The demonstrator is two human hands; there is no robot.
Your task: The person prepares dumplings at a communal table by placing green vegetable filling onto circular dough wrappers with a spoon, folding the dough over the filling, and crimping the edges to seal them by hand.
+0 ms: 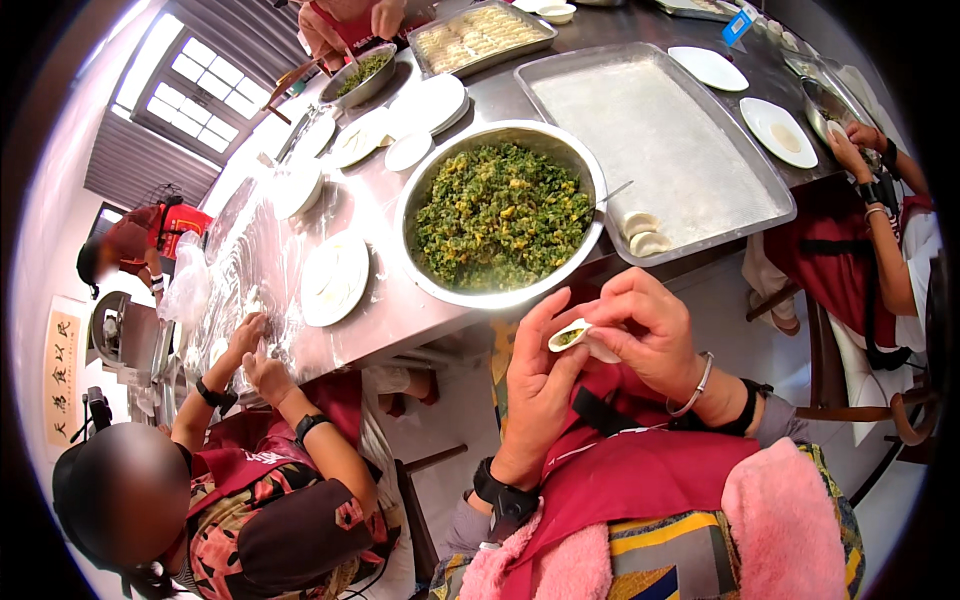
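Note:
Between both hands I hold a dumpling (600, 346), partly folded, with green filling showing at its left end. My left hand (541, 367) supports that end with thumb and fingers. The fingers of my right hand (651, 334) pinch the wrapper's edge on the other side. Just beyond them stands a large steel bowl (403, 259) of chopped green and yellow filling (502, 217), a thin metal utensil handle (619, 191) leaning over its right rim. Two folded dumplings (646, 234) lie in the near corner of a floured metal tray (660, 127) right of the bowl.
A plate of round wrappers (335, 277) stands left of the bowl on the steel table (390, 315). Co-workers sit at left (270, 457) and right (892, 247); another works across the table. A full dumpling tray (480, 37) and stacked white plates (427, 105) stand farther back.

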